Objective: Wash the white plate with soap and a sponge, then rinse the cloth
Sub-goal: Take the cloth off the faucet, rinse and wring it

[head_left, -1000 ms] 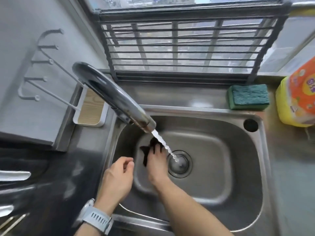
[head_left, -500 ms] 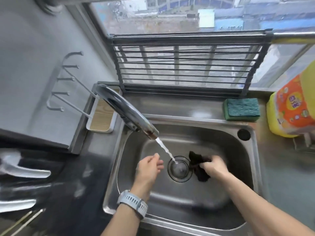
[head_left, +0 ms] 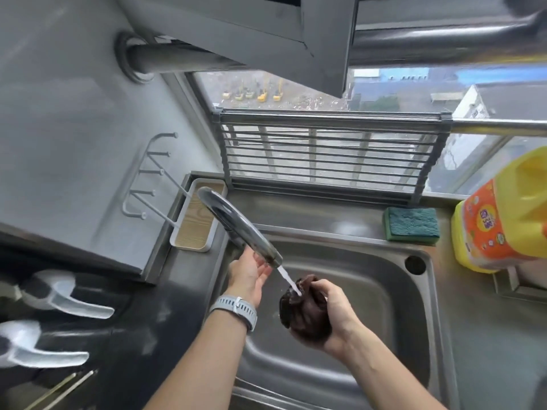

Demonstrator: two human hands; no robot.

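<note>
My right hand (head_left: 334, 318) grips a dark, wet cloth (head_left: 302, 312), bunched into a ball and held above the steel sink (head_left: 370, 321). Water from the curved faucet (head_left: 236, 229) runs straight onto the top of the cloth. My left hand (head_left: 248, 273), with a grey watch on its wrist, is raised under the faucet spout with fingers spread, palm up, touching or nearly touching the spout. A green sponge (head_left: 411, 223) lies on the ledge behind the sink. No white plate is in view.
A yellow detergent jug (head_left: 503, 220) stands at the right of the sink. A folding metal rack (head_left: 331, 155) leans against the window. A white tray with wooden inlay (head_left: 196, 220) sits left of the faucet. White utensils (head_left: 59, 297) lie on the dark counter at left.
My right hand lifted the cloth off the sink floor and bunched it under the stream. My left hand rose to the faucet spout. The camera tilted upward.
</note>
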